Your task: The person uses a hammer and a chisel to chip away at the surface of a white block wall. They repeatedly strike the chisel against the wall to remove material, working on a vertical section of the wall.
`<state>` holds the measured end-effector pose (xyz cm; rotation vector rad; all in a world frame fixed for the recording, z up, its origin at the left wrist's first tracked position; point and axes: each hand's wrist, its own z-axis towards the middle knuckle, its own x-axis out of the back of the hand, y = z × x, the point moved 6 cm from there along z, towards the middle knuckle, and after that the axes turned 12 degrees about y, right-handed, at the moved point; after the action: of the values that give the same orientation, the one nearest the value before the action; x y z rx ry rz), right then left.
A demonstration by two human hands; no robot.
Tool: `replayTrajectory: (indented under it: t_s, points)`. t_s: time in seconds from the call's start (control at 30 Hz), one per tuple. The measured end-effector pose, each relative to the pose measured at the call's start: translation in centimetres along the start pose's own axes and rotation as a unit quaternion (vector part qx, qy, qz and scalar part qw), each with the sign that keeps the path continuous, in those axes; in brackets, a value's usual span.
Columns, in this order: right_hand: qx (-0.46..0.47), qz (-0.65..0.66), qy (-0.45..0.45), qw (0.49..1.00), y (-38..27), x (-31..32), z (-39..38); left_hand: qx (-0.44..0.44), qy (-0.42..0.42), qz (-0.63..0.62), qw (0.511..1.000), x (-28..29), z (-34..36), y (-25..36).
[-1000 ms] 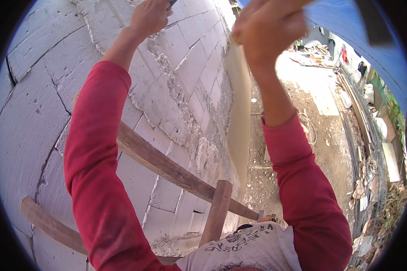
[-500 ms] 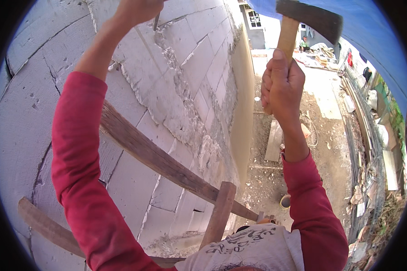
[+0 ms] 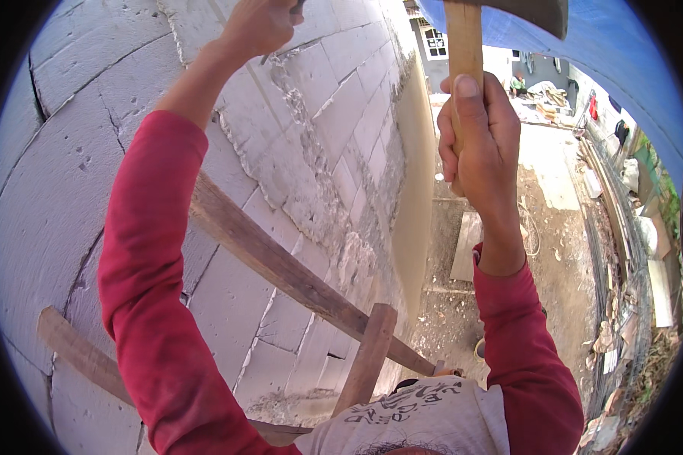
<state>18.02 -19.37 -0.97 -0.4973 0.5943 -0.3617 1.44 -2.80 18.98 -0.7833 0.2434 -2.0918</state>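
while the right hand (image 3: 482, 140) gripped the hatchet (image 3: 465, 38) by its handle, thumb pressed against the wood, the dark head stood above (the upper edge cut part of it off). the left hand (image 3: 258, 29) was closed round a dark rod (image 3: 265, 58), high before the wall (image 3: 61, 197) and near a rough groove (image 3: 311, 129); whether rod and wall touched, i couldn't tell. below slanted a beam (image 3: 281, 265).

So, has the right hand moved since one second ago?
Yes. Judged against the upper beam, the right hand has come down the picture, nearer that beam than a second ago.
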Motion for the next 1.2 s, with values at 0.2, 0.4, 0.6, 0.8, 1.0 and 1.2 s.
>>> replayTrajectory:
  t_s: [0.2,0.4,0.6,0.8,1.0,1.2]
  points:
    - [0.186,0.174,0.176,0.951,-5.8,-0.4,1.9,-0.041,-0.021,0.053,0.998,-0.2,-1.1,0.7]
    - [0.110,-0.183,-0.030,0.976,1.8,-5.7,1.7,-0.050,-0.039,0.042,0.997,-0.7,-0.9,1.5]
    - [0.190,0.179,0.125,0.957,-5.5,-1.5,4.0,-0.081,0.009,0.029,0.996,-0.8,-2.2,0.2]
    - [0.234,-0.017,0.097,0.967,2.0,-5.2,3.1,-0.053,-0.035,0.017,0.998,-1.4,-0.3,1.7]
    - [0.163,-0.052,0.049,0.984,-0.7,-4.0,3.9,-0.105,0.025,0.031,0.994,-1.3,-1.8,1.1]
    - [0.184,-0.015,-0.051,0.981,3.0,-4.6,4.8,-0.064,0.000,0.006,0.998,-2.3,-0.5,1.2]
